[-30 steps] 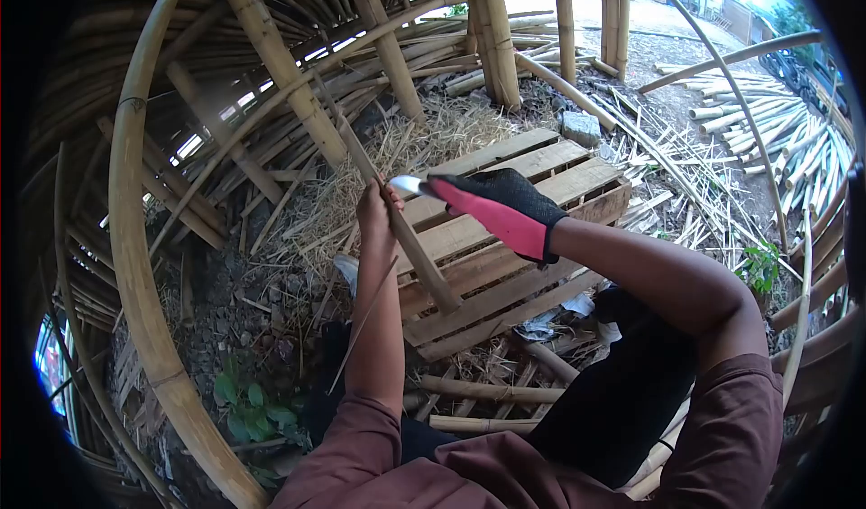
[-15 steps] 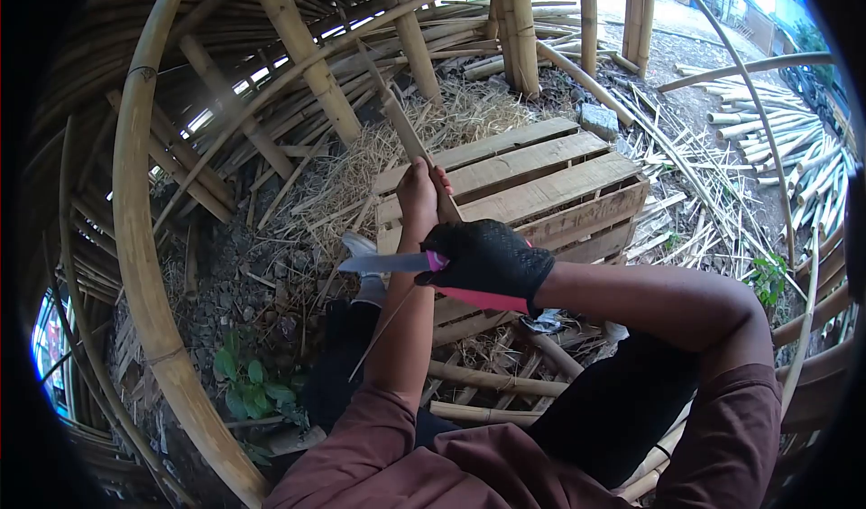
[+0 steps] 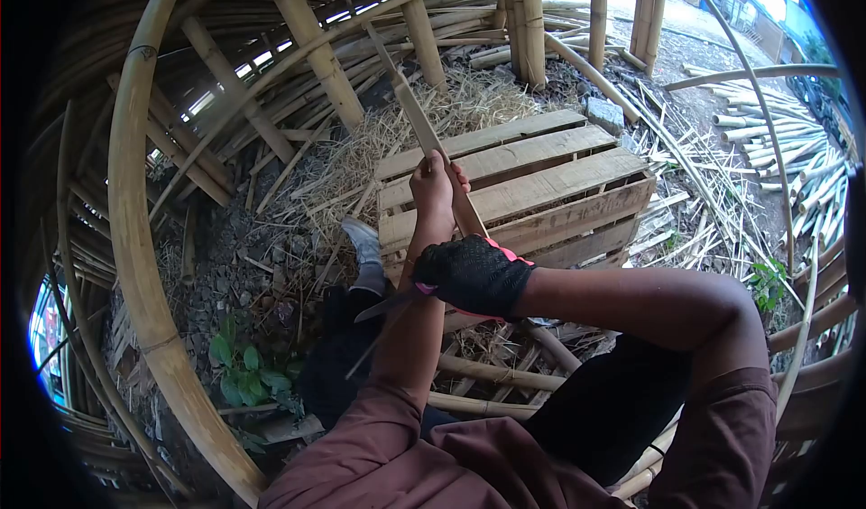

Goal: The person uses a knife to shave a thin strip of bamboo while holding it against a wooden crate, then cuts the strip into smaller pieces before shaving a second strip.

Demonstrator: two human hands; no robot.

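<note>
My bare left hand point(image 3: 437, 184) is wrapped round a long flat bamboo strip point(image 3: 413, 112), which slants up and away from me over a wooden crate. Just nearer to me, my right hand point(image 3: 474, 274), in a black and pink glove, is closed round a knife point(image 3: 382, 308). Its handle is mostly hidden in the glove, with a bit of purple showing. The blade points left and slightly down, overlapping my left forearm. The strip's lower end passes behind the gloved hand. A thin dark sliver point(image 3: 361, 363) juts out below my left forearm.
The slatted wooden crate point(image 3: 550, 189) stands in front of me. Bamboo posts point(image 3: 316, 49) rise behind it, and a thick curved pole point(image 3: 135, 193) stands at left. Cut bamboo lengths point(image 3: 767, 130) lie at right. Shavings point(image 3: 469, 107) and a leafy plant point(image 3: 248, 374) are on the ground.
My right hand has moved a little down, and the knife blade has turned from nearly level to slanting down-left. My left hand still grips the strip. The view has shifted slightly.
</note>
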